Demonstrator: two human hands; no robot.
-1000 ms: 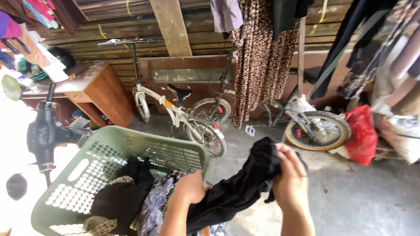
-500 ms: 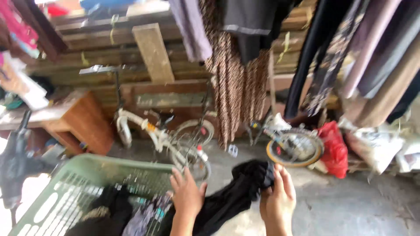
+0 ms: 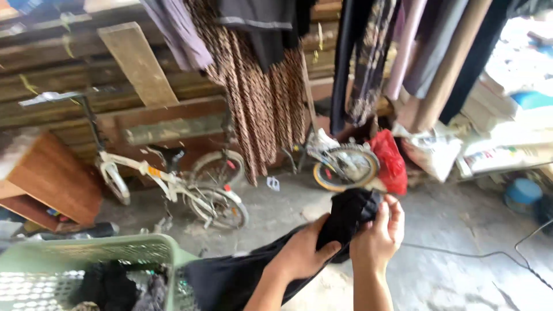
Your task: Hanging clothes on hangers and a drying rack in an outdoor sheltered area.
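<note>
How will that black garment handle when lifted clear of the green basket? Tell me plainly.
Probably floppy: the black garment sags in a long drape from both hands down to the green laundry basket. Likely light, since the left hand and right hand bunch it with only a loose pinch. It may snag on the basket rim it lies across.

Left hand (image 3: 300,253) has closed onto the black garment (image 3: 345,213)

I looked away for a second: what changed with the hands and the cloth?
The left hand slid up the black cloth and now grips it near the right hand. More cloth has come out of the green basket, and the view has swung rightward. The right hand held the cloth's bunched top end throughout.
</note>
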